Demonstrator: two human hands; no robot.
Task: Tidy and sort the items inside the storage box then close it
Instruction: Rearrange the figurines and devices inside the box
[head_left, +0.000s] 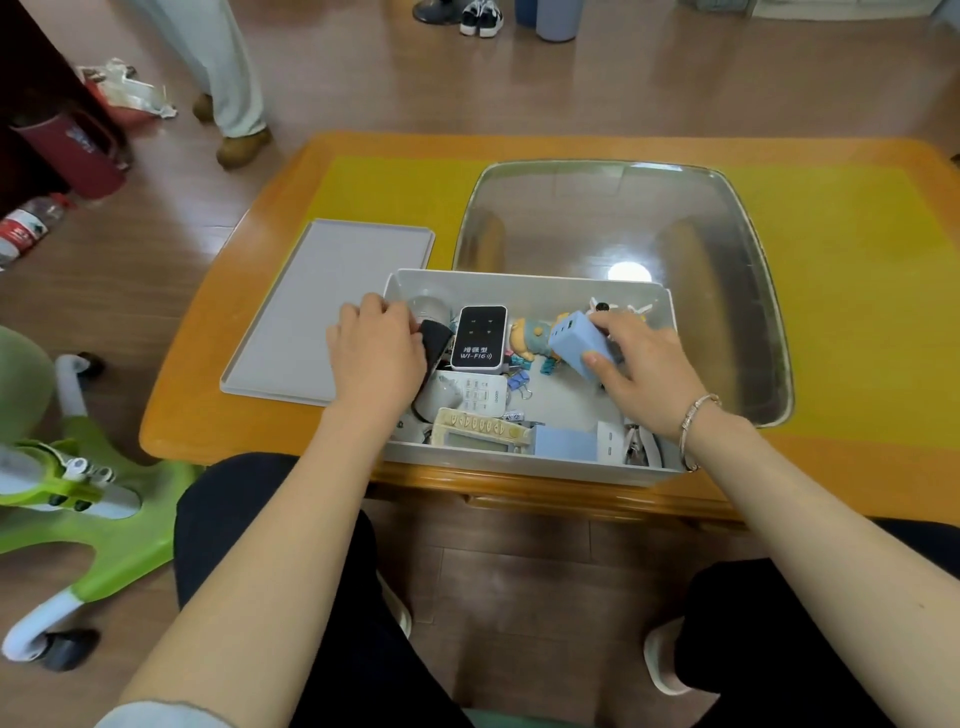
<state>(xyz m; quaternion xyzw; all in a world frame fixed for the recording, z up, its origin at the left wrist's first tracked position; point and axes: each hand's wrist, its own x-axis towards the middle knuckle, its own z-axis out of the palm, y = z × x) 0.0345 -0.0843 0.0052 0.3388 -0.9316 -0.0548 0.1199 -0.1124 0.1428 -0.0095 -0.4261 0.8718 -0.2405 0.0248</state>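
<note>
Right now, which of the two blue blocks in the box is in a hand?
The blue block with ports at the box's far right: the right hand grips it, lifted. The other blue block lies untouched against the near wall.

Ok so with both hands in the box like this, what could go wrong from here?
1. The right hand holds the blue charger block by its end only; it could slip onto the binder clips below.
2. The box sits at the table edge nearest the person, so a tug might tip it off.
3. The left hand grips a black item beside the Wi-Fi device, which may get knocked over.
</note>
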